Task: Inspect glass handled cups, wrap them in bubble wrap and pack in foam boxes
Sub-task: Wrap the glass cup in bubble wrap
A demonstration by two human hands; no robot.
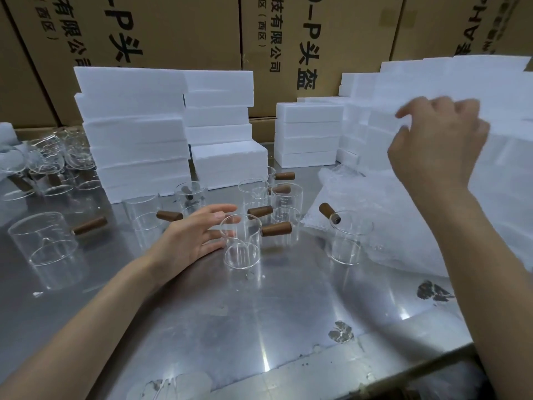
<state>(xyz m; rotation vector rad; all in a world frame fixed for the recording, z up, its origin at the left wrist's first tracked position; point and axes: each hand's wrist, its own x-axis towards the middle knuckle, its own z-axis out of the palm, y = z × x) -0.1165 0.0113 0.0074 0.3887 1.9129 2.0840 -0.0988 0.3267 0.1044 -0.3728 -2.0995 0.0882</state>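
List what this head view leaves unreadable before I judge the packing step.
- Right hand: motion-blurred; whether its fingers pinch the bubble wrap or the white sheet behind cannot be told.
- Left hand: contact with the nearest glass cup is unclear through the clear glass.
- Cups at far left: overlapping and transparent, so uncountable.
- Foam boxes: closed, contents hidden.
- Carton print: cut by the top edge.

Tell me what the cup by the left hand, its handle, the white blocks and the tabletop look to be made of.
Cup: clear glass, since the table shows through it.
Handle: matte brown, probably wood.
White blocks: foam, likely polystyrene, with a grainy matte surface and rough edges.
Tabletop: metal, likely stainless steel, glossy with reflected glare and worn spots.
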